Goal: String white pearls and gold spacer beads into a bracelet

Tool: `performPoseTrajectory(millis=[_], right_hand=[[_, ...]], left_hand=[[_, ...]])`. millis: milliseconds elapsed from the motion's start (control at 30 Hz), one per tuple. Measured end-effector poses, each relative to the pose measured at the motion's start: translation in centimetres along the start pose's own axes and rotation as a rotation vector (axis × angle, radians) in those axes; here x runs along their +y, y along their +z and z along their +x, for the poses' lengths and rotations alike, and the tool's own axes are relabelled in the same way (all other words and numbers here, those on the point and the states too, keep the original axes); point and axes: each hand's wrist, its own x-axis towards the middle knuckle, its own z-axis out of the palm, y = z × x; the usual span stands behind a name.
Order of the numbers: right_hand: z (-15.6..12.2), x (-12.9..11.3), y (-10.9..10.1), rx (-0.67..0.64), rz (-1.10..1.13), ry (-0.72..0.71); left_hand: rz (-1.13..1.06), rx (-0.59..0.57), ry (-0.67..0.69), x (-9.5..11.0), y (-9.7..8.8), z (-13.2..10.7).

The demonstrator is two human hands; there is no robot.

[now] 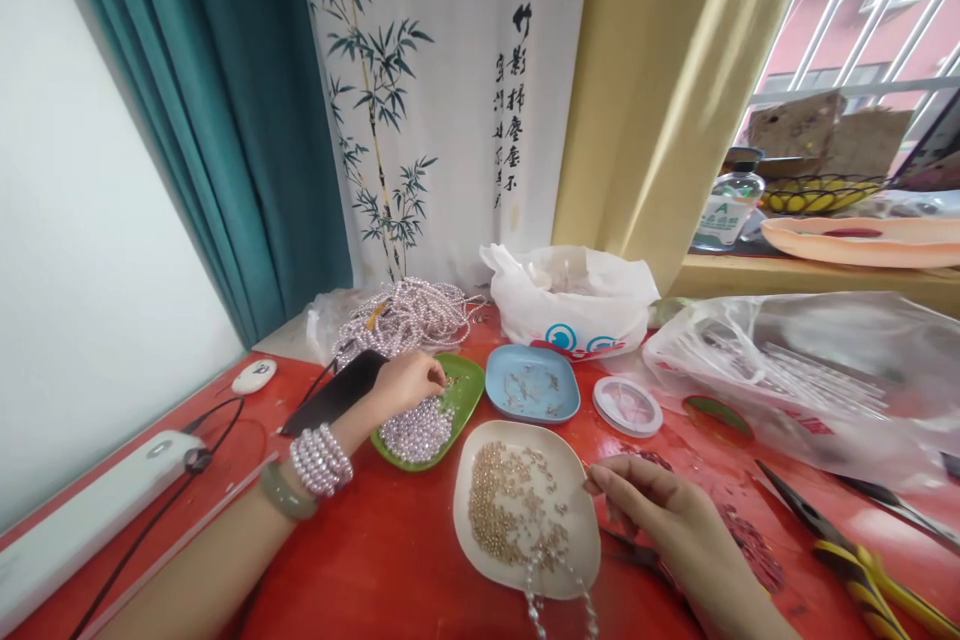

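My left hand (414,382), with a pearl bracelet and a jade-like bangle on the wrist, reaches over the green plate (471,388). Its fingertips are pinched together above the plate; what they hold, if anything, is too small to see. Lilac pearl beads (417,432) fill the plate's near part. Beside the right rim of the cream plate (480,565), my right hand (626,490) pinches with thumb and forefinger on something too small to make out. Gold beads (491,505) lie in that plate, and a beaded strand (533,585) hangs over its near edge.
Behind are a blue plate (532,413) with small pieces, a spool (628,407), bundled pearl strands (409,315) and a white plastic bag (574,305). Yellow-handled pliers (847,560) lie at right, near a clear bag (825,370). A black phone (337,395) and power strip (97,520) are left.
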Motion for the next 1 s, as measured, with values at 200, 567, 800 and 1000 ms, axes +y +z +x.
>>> performPoseTrajectory(millis=[200, 567, 800, 1000], right_hand=[[-0.8, -1.2, 0.1, -0.018, -0.019, -0.034], [-3.4, -2.9, 0.8, 0.006, -0.377, -0.581], [-3.5, -2.7, 1.2, 0.034, -0.541, -0.652], [-3.5, -2.8, 1.1, 0.042, -0.584, -0.621]], left_hand=[[-0.248, -0.036, 0.08, 4.1, 0.7, -1.3], [-1.092, -0.381, -0.08, 11.0, 3.4, -7.7], [-1.152, -0.372, -0.104, 11.4, 3.3, -7.8], [-1.188, -0.373, -0.106, 11.3, 3.5, -7.8]])
